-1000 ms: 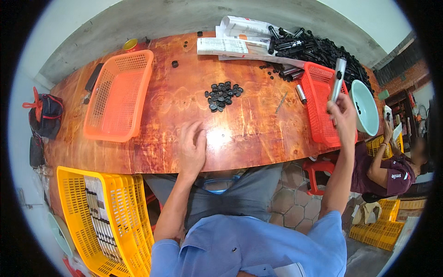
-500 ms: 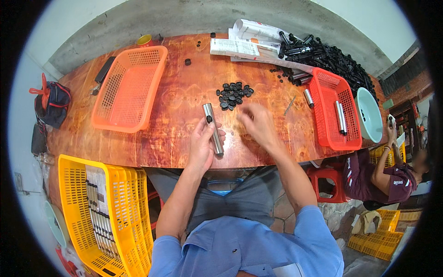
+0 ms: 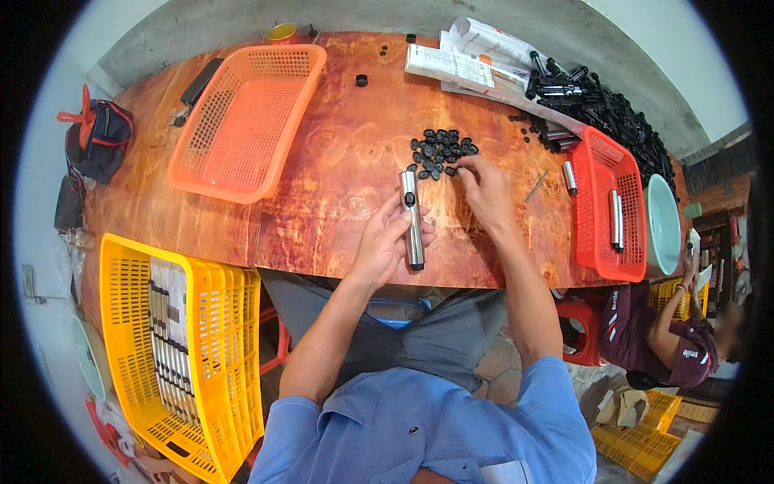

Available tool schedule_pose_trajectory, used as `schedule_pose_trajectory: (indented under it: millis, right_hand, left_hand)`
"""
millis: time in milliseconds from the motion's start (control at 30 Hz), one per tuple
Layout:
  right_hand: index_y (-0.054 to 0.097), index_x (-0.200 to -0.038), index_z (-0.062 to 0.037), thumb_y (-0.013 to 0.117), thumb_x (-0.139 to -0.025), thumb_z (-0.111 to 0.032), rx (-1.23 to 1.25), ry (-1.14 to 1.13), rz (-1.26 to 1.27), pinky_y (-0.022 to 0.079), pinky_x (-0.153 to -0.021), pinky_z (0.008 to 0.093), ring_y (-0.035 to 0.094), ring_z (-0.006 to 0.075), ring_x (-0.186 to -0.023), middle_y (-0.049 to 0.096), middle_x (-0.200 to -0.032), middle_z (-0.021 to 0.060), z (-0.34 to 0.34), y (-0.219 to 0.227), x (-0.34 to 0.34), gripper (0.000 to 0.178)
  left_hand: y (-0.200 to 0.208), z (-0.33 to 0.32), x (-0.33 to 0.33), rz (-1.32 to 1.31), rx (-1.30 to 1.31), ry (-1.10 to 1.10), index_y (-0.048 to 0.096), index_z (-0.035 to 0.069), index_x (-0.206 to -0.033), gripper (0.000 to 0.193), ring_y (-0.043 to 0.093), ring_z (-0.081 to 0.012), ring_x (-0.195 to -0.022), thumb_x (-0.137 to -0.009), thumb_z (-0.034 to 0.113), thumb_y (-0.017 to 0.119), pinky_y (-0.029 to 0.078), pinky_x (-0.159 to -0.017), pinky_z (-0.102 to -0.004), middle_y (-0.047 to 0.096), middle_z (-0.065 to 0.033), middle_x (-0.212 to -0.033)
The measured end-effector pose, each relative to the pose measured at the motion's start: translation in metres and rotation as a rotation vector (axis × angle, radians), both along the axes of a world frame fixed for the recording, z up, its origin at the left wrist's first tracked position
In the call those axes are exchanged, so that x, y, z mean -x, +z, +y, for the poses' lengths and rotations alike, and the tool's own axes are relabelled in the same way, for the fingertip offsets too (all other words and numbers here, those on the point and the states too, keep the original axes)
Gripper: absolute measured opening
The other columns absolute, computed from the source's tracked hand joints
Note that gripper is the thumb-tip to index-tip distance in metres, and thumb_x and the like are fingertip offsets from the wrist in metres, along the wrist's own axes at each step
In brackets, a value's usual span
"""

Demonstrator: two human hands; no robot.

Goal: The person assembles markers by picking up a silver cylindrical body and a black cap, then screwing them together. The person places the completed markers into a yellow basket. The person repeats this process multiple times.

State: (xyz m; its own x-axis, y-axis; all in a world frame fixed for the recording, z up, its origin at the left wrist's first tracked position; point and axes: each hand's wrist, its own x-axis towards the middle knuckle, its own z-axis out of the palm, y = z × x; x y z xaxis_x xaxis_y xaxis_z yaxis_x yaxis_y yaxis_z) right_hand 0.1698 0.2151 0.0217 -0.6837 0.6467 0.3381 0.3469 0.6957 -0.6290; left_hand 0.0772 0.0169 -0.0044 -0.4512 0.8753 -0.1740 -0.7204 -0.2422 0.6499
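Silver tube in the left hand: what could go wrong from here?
1. The silver tube has its lower end near the front edge of the table; if the left hand loosened, it might roll off.
2. The right hand has its fingertips at the rim of the loose black pieces, so a careless brush could scatter some.

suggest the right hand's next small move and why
Probably pinch one of the small black oval pieces with the right hand: its fingers are at the pile's right edge, though whether they hold one is unclear, while the left hand holds the shiny silver metal tube.
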Motion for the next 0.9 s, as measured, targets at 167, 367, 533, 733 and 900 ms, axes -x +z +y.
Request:
schedule_pose_trajectory:
  millis: [167, 367, 533, 733, 900]
  right_hand:
    - [0.071, -0.100, -0.0005, 0.067, -0.090, -0.011, 0.160, 0.067, -0.198, 0.053, -0.078, 0.0411, 0.068, 0.0348, -0.088, 0.069, -0.094, 0.0196, -0.005, 0.012, -0.029, 0.015]
    - [0.069, -0.104, 0.0010, 0.070, -0.086, -0.006, 0.201, -0.047, 0.028, 0.052, -0.079, 0.0403, 0.066, 0.0325, -0.087, 0.065, -0.094, 0.0169, 0.000, 0.001, -0.038, 0.019]
    - [0.068, -0.108, 0.0022, 0.070, -0.085, -0.006, 0.140, -0.133, -0.065, 0.053, -0.081, 0.0409, 0.067, 0.0326, -0.090, 0.067, -0.099, 0.0172, 0.002, 0.006, -0.052, 0.024]
    - [0.069, -0.107, 0.0010, 0.072, -0.084, -0.011, 0.054, -0.071, -0.115, 0.052, -0.084, 0.0426, 0.066, 0.0351, -0.092, 0.067, -0.098, 0.0176, -0.005, 0.005, -0.037, 0.025]
    - [0.069, -0.104, -0.0007, 0.072, -0.084, -0.011, -0.072, 0.007, -0.204, 0.051, -0.081, 0.0439, 0.064, 0.0368, -0.092, 0.064, -0.096, 0.0183, -0.006, 0.000, -0.026, 0.022]
  left_hand:
    - [0.000, 0.001, 0.000, -0.029, -0.018, -0.036, 0.033, 0.001, -0.151, 0.051, 0.066, -0.0236, -0.097, -0.105, 0.012, 0.051, 0.060, -0.086, -0.0396, 0.060, -0.0160, -0.119]
    - [0.001, -0.001, 0.001, -0.028, -0.001, -0.021, 0.033, 0.001, -0.151, 0.050, 0.066, -0.0253, -0.097, -0.104, 0.009, 0.049, 0.059, -0.087, -0.0411, 0.059, -0.0166, -0.119]
    - [0.003, -0.002, 0.000, -0.008, 0.024, -0.019, 0.033, 0.002, -0.152, 0.050, 0.066, -0.0248, -0.097, -0.105, 0.010, 0.048, 0.059, -0.086, -0.0410, 0.060, -0.0166, -0.119]
    - [0.006, -0.002, 0.001, 0.021, 0.013, -0.039, 0.034, 0.002, -0.151, 0.050, 0.066, -0.0234, -0.097, -0.104, 0.011, 0.049, 0.059, -0.085, -0.0393, 0.061, -0.0170, -0.119]
    - [0.004, -0.003, 0.001, 0.015, -0.007, -0.030, 0.035, 0.001, -0.151, 0.050, 0.066, -0.0233, -0.097, -0.104, 0.011, 0.050, 0.059, -0.084, -0.0391, 0.061, -0.0169, -0.119]
